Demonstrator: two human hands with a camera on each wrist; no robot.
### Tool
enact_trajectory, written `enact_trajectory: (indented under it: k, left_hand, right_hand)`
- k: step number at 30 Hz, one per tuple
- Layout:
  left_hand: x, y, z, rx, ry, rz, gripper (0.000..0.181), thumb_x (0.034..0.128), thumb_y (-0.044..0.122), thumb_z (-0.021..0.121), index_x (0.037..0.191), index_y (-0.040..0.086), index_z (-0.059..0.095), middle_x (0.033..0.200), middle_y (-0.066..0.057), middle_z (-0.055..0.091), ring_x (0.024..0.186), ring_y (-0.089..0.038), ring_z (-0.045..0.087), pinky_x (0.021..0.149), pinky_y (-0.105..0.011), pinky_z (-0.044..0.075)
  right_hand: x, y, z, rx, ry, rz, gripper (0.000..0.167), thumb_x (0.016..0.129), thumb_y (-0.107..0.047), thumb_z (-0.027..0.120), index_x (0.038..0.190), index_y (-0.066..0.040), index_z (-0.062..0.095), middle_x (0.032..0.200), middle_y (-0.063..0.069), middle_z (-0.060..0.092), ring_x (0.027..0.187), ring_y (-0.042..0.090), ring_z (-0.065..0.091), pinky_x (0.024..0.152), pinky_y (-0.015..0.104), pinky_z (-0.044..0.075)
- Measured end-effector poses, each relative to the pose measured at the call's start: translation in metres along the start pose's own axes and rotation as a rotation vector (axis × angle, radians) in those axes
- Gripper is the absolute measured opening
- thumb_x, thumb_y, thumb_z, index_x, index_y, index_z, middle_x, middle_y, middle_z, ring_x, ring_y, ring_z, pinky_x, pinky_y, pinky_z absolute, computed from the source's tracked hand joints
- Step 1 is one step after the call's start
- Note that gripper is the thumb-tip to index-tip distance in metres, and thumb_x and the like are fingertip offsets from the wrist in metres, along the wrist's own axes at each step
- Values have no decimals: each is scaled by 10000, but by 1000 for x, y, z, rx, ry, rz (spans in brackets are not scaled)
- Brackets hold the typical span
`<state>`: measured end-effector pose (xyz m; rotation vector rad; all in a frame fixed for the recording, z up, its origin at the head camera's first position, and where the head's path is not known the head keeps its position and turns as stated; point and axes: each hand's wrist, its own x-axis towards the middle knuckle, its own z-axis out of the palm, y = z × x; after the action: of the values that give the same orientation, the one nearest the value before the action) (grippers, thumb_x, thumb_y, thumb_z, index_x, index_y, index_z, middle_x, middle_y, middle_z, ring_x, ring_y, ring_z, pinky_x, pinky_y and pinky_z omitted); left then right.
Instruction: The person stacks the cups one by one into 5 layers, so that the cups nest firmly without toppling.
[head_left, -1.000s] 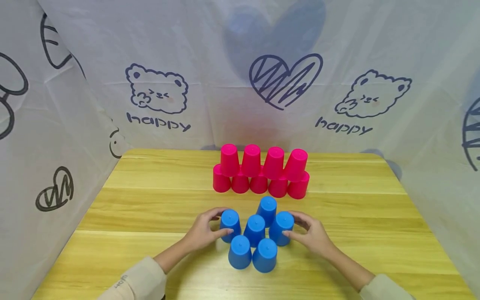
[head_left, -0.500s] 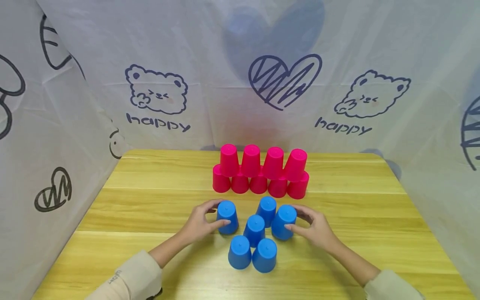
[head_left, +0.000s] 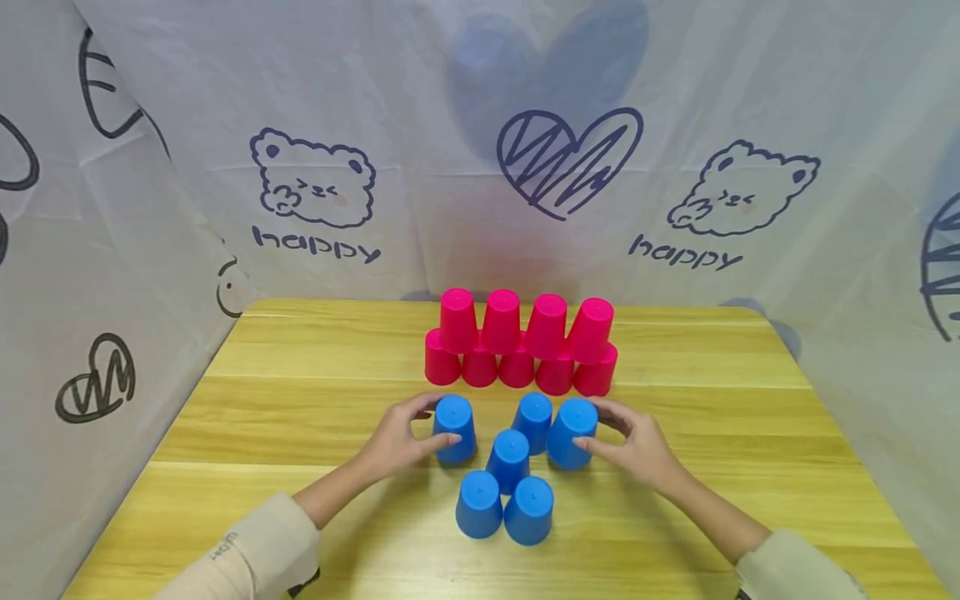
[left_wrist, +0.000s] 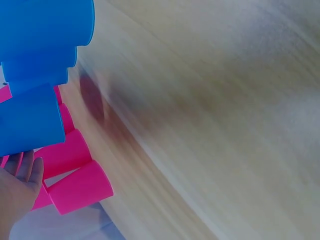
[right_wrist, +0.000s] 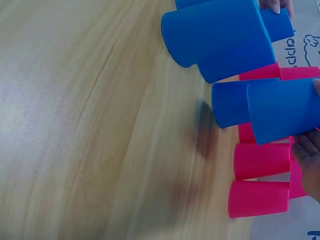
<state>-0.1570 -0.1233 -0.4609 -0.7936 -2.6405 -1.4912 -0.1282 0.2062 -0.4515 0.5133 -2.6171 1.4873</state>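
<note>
In the head view, my left hand [head_left: 397,440] holds an upside-down blue cup [head_left: 454,423] between thumb and fingers. Opposite it, my right hand [head_left: 637,448] grips a second blue cup [head_left: 574,423], also mouth down. That cup's rim [right_wrist: 255,122] looks raised off the tabletop in the right wrist view. Between the hands stand more upside-down blue cups: one at the back [head_left: 534,417], one in the middle [head_left: 510,457], and two in front, left [head_left: 480,504] and right [head_left: 529,507]. The left wrist view shows fingers [left_wrist: 26,167] against the held cup's side.
Behind the blue cups, several upside-down pink cups [head_left: 517,368] form a row, with a second row of pink cups [head_left: 502,321] stacked on top. They stand on a wood-grain table [head_left: 315,350]. A white printed cloth [head_left: 442,208] hangs behind and at both sides.
Both held blue cups have moved away from the person and outward. The left one shifted slightly left, the right one slightly right. The other blue cups and the pink stack stay put.
</note>
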Motion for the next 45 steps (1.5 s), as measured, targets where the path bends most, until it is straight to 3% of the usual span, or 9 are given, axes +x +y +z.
enact_trajectory:
  k: [5,20,37,45]
  left_hand:
    - [2,4,-5,0,5,-17,526,789,197,736,1242,12,542,1170,-137,635,1077,-301,603,920,-497,486]
    - [15,25,-14,34,42,-12,510,788,189,736,1239,43,547,1157,-109,640,1056,-266,612,880,-419,526]
    - [37,51,-28,-10,128,0,520,788,173,737,1253,56,537,1171,-137,631,1014,-287,630,873,-418,531]
    - [45,62,-33,0,143,0,534,790,183,736,1265,58,528,1187,-135,624,1048,-284,614,885,-416,526]
  right_hand:
    - [2,-4,-4,-2,14,-32,463,786,-96,726,1203,26,569,1120,168,653,1009,279,623,869,111,463]
    - [22,-20,-20,-42,77,-83,478,779,-60,724,1219,30,557,1105,186,652,992,314,620,850,83,444]
    - [39,-41,-28,-16,82,-58,480,796,-87,715,1238,5,551,1158,178,636,1042,323,613,853,89,453]
    - [47,-50,-27,-24,74,-39,491,806,-114,712,1255,-18,540,1182,168,624,1064,302,610,900,349,521]
